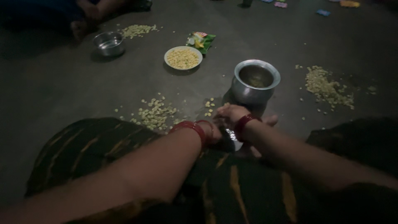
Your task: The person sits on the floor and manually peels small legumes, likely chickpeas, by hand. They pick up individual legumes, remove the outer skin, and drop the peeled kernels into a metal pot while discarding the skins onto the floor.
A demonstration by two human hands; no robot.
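Note:
My two hands meet low over my lap, just in front of a steel pot point(256, 81). My right hand point(230, 113) has its fingers curled closed near a few pale beans on the floor; what it pinches is too dark to tell. My left hand point(214, 132) is bent at the wrist and mostly hidden behind red bangles point(193, 127). A small shiny metal piece point(233, 137) shows between the wrists. A second set of red bangles point(244, 122) sits on my right wrist.
Piles of pale shells or beans lie at the left point(154, 113), right point(327, 88) and far back point(137, 30). A white bowl of yellow kernels point(183, 57), a green packet point(200, 40) and a small steel bowl point(109, 42) stand beyond. Another person's foot point(81, 27) rests at the top left.

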